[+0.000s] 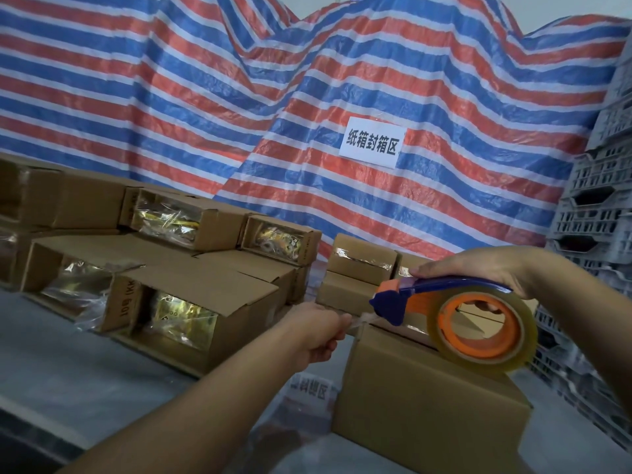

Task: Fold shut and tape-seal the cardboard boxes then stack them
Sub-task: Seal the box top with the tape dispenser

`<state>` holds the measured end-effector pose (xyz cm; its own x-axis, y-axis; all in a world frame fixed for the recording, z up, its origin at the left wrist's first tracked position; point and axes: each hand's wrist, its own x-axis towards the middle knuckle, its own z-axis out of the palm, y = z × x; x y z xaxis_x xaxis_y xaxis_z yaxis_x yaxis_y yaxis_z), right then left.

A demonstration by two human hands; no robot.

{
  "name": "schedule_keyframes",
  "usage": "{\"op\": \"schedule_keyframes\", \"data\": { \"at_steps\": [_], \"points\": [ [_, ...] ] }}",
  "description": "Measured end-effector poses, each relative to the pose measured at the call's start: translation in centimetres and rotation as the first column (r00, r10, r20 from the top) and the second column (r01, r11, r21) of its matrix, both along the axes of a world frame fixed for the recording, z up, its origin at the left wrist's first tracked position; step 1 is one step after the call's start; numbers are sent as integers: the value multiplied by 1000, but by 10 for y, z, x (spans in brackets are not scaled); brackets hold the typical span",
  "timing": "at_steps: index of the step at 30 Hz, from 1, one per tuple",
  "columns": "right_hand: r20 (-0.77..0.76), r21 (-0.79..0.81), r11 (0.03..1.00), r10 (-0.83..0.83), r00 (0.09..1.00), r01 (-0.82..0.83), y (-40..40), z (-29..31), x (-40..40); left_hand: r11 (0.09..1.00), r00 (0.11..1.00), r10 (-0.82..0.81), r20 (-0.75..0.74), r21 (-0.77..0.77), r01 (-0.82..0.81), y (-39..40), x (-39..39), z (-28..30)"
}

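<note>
1. The right hand's (478,271) fingertips are partly hidden behind the tape roll (482,331); the clear tape strip (355,321) is faint and hard to trace.
2. A label (309,391) on the bench (68,371) below the left hand (319,336) is blurred and unreadable.
3. The closed box (427,408), plain brown cardboard, sits directly under the right hand and just right of the left hand.
4. The right hand grips the blue-and-orange tape dispenser (444,302), its roll resting on the box top.
5. The left hand pinches the tape end at the box's near-left top corner.
6. Beyond the left hand lie open boxes (164,295) showing shiny wrapped contents; sealed boxes (359,268) are stacked beyond the dispenser.
</note>
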<state>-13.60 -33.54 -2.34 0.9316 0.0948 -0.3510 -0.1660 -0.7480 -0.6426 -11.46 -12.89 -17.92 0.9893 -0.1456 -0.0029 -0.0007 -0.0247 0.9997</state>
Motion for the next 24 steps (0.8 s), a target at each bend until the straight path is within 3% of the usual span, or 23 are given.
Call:
{"op": "schedule_keyframes", "data": {
  "at_steps": [11,18,21,24],
  "points": [
    [10,-48,999,4,1000,-3,5,0,-3,997,999,8,36,80,-11,-14,3,-16],
    [-10,-13,1000,15,1000,-15,4,0,-1,998,981,-61,-182,-19,58,-13,-4,-27],
    [4,-36,999,31,999,-31,3,0,-1,989,986,146,-74,32,-144,-6,1,-21],
    [-11,-32,999,38,999,-38,1,-1,1,984,981,153,115,73,-162,-12,4,-2]
  ]
}}
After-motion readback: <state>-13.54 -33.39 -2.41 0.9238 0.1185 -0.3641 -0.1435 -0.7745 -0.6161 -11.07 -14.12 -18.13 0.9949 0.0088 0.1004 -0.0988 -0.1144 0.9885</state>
